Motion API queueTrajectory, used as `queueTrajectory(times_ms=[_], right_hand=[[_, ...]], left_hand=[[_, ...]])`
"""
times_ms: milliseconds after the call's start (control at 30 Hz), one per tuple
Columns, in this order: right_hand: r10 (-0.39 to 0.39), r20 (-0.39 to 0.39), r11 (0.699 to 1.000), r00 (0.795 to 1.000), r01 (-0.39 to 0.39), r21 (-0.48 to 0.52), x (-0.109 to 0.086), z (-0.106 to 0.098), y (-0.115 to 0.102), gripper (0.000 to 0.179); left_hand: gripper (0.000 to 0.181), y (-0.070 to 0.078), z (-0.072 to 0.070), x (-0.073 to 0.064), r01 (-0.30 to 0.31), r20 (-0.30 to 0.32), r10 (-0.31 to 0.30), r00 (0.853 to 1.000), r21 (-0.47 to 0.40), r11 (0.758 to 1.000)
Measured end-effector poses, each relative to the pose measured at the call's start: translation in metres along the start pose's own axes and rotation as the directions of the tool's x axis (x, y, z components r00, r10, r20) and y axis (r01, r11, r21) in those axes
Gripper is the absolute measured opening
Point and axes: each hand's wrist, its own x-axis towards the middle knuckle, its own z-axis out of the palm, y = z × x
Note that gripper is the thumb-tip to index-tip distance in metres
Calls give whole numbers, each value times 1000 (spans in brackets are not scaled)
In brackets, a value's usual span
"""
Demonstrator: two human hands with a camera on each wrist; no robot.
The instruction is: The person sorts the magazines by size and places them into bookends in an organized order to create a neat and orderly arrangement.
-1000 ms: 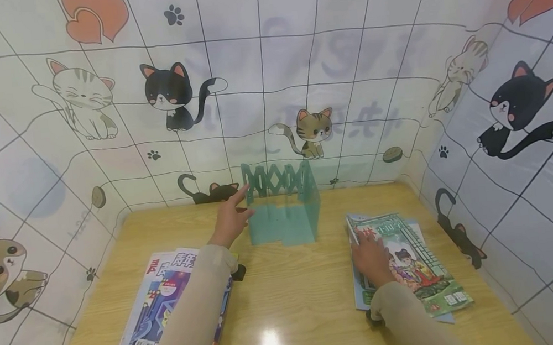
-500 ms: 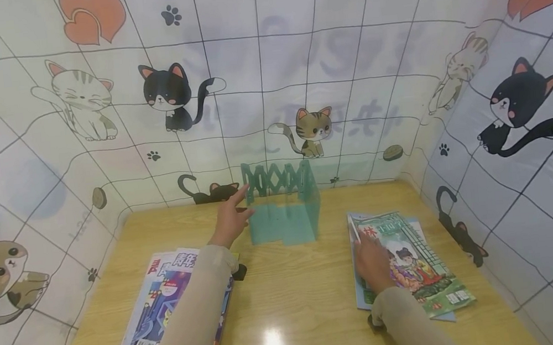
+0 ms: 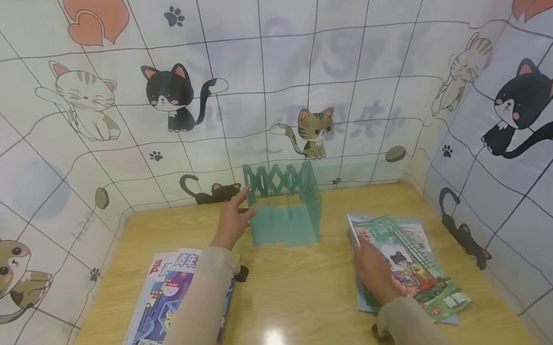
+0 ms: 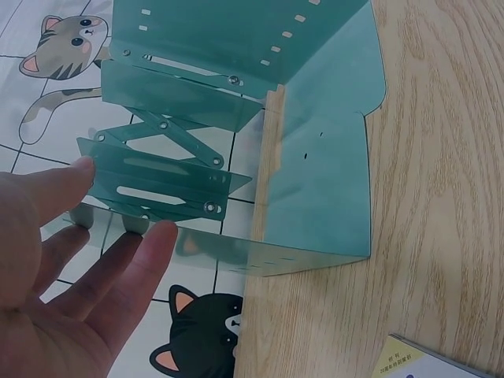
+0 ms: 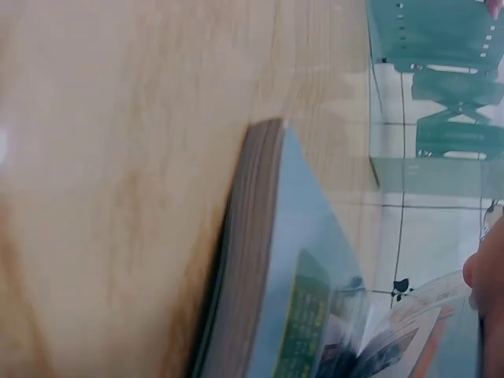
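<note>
Green-covered magazine [image 3: 410, 268] has shifted slightly leftward, its edge pinched by the right hand [image 3: 373, 271]; left hand [image 3: 233, 221] lies loosely extended against the teal expandable bookend [image 3: 291, 224] at its right—an edge-only hold could let floppy pages splay.

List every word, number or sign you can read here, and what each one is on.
"青年": the title in the left magazine pile.
"林", probably, partly covered: the green magazine; its paler title is uncertain.
Too small or blurred: the pile's other titles and barcode print, the yellow magazine corner, the green panel on the pale blue cover.
Faint and unreadable: purple lettering on the wall covering.
</note>
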Motion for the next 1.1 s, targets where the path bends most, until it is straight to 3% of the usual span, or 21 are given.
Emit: queueTrajectory(times_ms=[267, 367, 500, 700, 967, 1100], right_hand=[[97, 117, 994, 988, -101, 30, -12, -9, -19, 43], [86, 96, 996, 992, -87, 12, -15, -10, -23, 42], [0, -2, 1000, 1000, 0, -2, -20, -9, -25, 35], [-87, -122, 995, 989, 92, 34, -26, -11, -31, 23], [-58, -73, 993, 996, 65, 99, -38, -13, -39, 29], [-41, -74, 992, 996, 50, 117, -45, -12, -38, 29]], left_hand=[[69, 0, 1, -1, 4, -7, -4, 1000, -9, 1000], [69, 1, 2, -2, 0, -9, 0, 1000, 10, 1000], [68, 0, 0, -3, -19, -17, 19, 1000, 49, 999], [66, -1, -1, -2, -38, -29, 40, 999, 73, 997], [66, 0, 1, -3, -13, -43, 16, 999, 77, 997], [65, -5, 5, -2, -30, -53, 34, 998, 83, 996]])
